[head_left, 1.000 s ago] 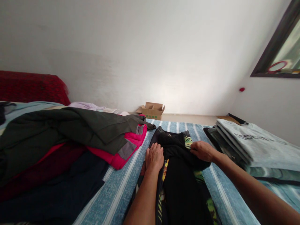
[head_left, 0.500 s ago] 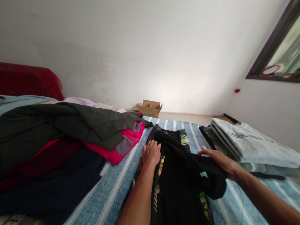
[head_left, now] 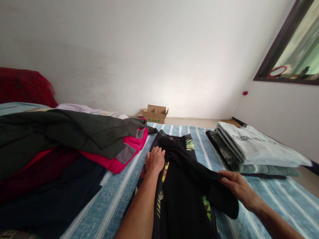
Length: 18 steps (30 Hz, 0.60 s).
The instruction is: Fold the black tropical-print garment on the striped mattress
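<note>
A black garment with yellow and green leaf-print panels lies on the bed in front of me. One black sleeve stretches across it towards the right. My left hand rests flat on the garment's upper left side, fingers extended and pressing on the cloth. Between the thumb and fingers of my right hand, the upper edge of the sleeve is pinched. The sleeve's cuff end hangs over the garment's right side, below that hand.
Loose clothes, with a dark green garment on top, are heaped on the left. A folded stack topped by a light grey shirt stands on the right. Beyond the striped bedsheet sits an open cardboard box near the wall.
My right hand has closed on the sleeve, where before its fingers were apart beside it. The sleeve looks straighter and flatter now. My left hand stays on the garment; the view has shifted slightly.
</note>
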{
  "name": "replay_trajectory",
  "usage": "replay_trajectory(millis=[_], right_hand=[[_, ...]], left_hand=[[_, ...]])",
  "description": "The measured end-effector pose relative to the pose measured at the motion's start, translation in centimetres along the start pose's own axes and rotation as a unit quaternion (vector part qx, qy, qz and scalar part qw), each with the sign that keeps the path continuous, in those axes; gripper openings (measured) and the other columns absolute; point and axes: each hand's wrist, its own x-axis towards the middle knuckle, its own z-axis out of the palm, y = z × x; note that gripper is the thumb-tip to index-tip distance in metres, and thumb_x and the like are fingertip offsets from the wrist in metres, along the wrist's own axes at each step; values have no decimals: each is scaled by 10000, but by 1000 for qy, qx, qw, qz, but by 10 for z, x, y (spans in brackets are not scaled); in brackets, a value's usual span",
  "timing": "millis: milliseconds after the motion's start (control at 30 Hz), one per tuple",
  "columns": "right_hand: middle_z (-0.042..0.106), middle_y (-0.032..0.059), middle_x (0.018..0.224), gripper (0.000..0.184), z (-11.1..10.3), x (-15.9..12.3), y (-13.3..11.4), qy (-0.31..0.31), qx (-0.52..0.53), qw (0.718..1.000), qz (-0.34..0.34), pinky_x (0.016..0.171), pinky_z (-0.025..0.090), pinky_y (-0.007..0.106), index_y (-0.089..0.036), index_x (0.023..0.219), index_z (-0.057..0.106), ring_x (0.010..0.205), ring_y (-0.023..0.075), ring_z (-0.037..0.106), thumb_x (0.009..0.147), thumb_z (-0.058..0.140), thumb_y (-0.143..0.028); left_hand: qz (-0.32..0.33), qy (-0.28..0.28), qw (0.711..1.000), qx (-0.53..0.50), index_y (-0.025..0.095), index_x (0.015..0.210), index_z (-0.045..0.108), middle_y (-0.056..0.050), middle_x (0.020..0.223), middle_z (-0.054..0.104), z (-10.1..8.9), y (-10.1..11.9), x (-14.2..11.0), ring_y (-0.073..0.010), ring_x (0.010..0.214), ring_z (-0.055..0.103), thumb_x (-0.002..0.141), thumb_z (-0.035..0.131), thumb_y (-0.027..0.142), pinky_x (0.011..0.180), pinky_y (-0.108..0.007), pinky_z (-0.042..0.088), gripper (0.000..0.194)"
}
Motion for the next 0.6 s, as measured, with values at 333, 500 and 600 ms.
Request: replay_trajectory(millis=[333,500,600], right_hand=[[718,64,754,199,-29,-5,26,-34,264,950,165,671,505,279,-147,801,698,698,193,670,748,716,-338],[707,49,902,309,-29,-35,32,-36,180,978,94,818,486,338,-184,962,684,859,227,654,749,704,-406],[671,29,722,257,-27,-46,28,-8,155,979,129,660,494,312,-170,802,673,688,206,637,695,742,-393]], left_hand=[[0,2,1000,-5,163,1229,545,-99,1377,502,-2,1,0,-220,1312,385,982,283,349,1077,-436,272,405],[-5,-12,1000,-2,169,1247,528,-103,1394,482,-5,2,0,-220,1326,365,983,260,387,1079,-428,261,435],[-4,-20,1000,-2,173,1251,527,-110,1401,471,-7,3,0,-225,1333,353,979,257,415,1074,-430,265,453]])
